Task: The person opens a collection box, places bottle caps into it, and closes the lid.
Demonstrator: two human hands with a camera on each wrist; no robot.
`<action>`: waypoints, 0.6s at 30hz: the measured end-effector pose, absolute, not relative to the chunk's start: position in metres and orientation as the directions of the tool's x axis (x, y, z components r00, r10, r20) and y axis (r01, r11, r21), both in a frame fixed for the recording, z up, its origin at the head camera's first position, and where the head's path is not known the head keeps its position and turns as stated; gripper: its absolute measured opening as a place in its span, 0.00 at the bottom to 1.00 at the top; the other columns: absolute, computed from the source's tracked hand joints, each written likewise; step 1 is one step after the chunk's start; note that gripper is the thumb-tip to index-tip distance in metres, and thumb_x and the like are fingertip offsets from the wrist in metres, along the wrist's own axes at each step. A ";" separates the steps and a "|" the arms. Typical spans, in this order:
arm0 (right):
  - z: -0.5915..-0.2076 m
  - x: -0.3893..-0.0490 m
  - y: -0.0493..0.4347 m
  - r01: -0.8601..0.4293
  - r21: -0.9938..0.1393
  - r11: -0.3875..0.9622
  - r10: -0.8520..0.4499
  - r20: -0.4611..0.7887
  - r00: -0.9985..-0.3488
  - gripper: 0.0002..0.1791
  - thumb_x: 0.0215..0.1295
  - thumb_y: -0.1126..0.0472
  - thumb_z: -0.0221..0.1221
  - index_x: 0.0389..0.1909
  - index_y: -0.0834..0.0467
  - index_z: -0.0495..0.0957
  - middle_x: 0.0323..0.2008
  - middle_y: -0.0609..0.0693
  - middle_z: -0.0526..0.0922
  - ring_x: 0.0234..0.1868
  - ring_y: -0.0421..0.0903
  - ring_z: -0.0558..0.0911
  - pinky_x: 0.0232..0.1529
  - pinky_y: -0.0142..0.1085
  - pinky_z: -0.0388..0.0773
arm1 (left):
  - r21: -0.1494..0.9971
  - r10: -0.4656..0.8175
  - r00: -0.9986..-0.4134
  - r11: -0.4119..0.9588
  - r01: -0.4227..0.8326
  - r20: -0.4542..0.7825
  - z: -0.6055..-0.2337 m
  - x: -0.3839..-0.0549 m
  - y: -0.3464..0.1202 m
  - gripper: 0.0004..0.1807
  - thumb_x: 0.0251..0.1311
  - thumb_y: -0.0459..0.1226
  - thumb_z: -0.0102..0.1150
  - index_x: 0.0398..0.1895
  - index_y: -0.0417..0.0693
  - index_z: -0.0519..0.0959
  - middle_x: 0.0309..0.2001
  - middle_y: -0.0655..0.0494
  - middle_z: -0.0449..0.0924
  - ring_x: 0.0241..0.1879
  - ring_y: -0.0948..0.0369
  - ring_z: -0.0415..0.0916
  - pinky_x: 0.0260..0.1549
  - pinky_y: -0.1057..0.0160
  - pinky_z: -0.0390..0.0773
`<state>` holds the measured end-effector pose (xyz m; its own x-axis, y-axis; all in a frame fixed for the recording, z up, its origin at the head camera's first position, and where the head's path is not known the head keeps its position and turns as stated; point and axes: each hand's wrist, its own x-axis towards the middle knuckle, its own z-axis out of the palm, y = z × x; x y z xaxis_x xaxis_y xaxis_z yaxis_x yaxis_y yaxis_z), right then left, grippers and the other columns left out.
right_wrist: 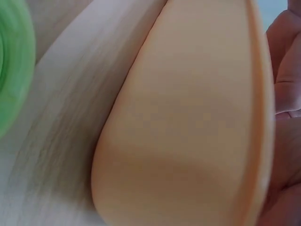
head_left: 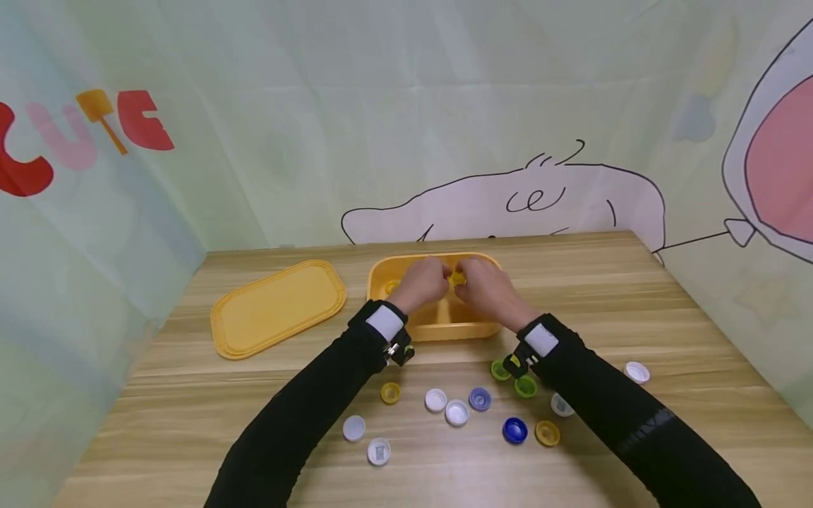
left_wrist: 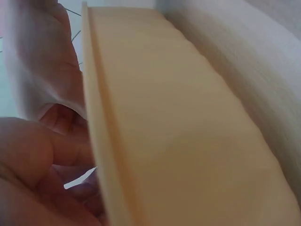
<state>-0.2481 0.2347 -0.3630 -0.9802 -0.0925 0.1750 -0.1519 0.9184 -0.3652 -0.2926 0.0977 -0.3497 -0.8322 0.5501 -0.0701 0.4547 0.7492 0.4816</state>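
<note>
Both hands are over the yellow divided box (head_left: 454, 330) at the back of the table. My right hand (head_left: 485, 286) has its fingers curled at a yellow bottle cap (head_left: 457, 278) and pinches its right side. From the other side, my left hand (head_left: 422, 282) reaches in with bent fingers, its fingertips close to the same cap; whether it grips the cap I cannot tell. Another yellow cap (head_left: 392, 286) lies in the left part of the box. In both wrist views the box's outer wall (left_wrist: 178, 113) hides most of the fingertips.
A yellow lid (head_left: 278, 308) lies left of the box. Nearer on the wooden table are white caps (head_left: 457, 413), a dark blue cap (head_left: 514, 430), a light blue cap (head_left: 479, 398), yellow caps (head_left: 547, 433) and green caps (head_left: 525, 386). A printed curtain (head_left: 406, 141) hangs behind.
</note>
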 end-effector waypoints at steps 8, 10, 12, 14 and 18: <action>-0.373 -0.266 0.237 -0.153 -0.377 0.914 -0.095 0.168 -0.981 0.02 0.57 0.74 0.60 0.31 0.70 0.79 0.25 0.56 0.73 0.30 0.53 0.73 0.33 0.42 0.70 | 0.496 0.543 -0.833 0.755 0.430 -0.104 -0.356 -0.300 0.104 0.16 0.66 0.29 0.53 0.19 0.46 0.69 0.18 0.57 0.57 0.15 0.63 0.57 0.16 0.69 0.54; -0.376 -0.269 0.237 -0.145 -0.377 0.915 -0.092 0.155 -0.984 0.00 0.57 0.74 0.59 0.29 0.69 0.77 0.24 0.55 0.71 0.28 0.53 0.73 0.31 0.42 0.69 | 0.508 0.532 -0.838 0.758 0.410 -0.118 -0.357 -0.300 0.103 0.15 0.67 0.29 0.53 0.19 0.45 0.70 0.18 0.57 0.58 0.15 0.62 0.57 0.16 0.68 0.55; -0.378 -0.271 0.237 -0.140 -0.370 0.918 -0.089 0.150 -0.985 0.03 0.57 0.75 0.58 0.26 0.68 0.76 0.22 0.54 0.70 0.26 0.52 0.72 0.28 0.41 0.69 | 0.509 0.528 -0.839 0.762 0.401 -0.129 -0.357 -0.300 0.103 0.10 0.68 0.30 0.54 0.26 0.41 0.77 0.22 0.55 0.64 0.16 0.62 0.59 0.17 0.69 0.57; -0.380 -0.273 0.238 -0.132 -0.366 0.921 -0.084 0.144 -0.986 0.05 0.57 0.75 0.56 0.24 0.66 0.74 0.20 0.53 0.68 0.24 0.52 0.73 0.25 0.40 0.68 | 0.511 0.523 -0.840 0.766 0.389 -0.144 -0.357 -0.300 0.104 0.07 0.68 0.31 0.55 0.38 0.39 0.83 0.28 0.53 0.71 0.18 0.61 0.62 0.18 0.69 0.59; -0.386 -0.276 0.239 -0.119 -0.355 0.927 -0.073 0.140 -0.987 0.06 0.57 0.75 0.55 0.23 0.66 0.74 0.19 0.53 0.67 0.22 0.52 0.73 0.24 0.39 0.67 | 0.519 0.514 -0.842 0.770 0.370 -0.164 -0.359 -0.301 0.105 0.13 0.69 0.31 0.54 0.52 0.39 0.83 0.36 0.50 0.76 0.20 0.61 0.65 0.19 0.69 0.61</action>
<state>-0.2760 0.2395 -0.3861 -0.9875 -0.0726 0.1400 -0.1185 0.9275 -0.3546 -0.3013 0.1049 -0.3586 -0.8418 0.5144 -0.1635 0.3698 0.7704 0.5194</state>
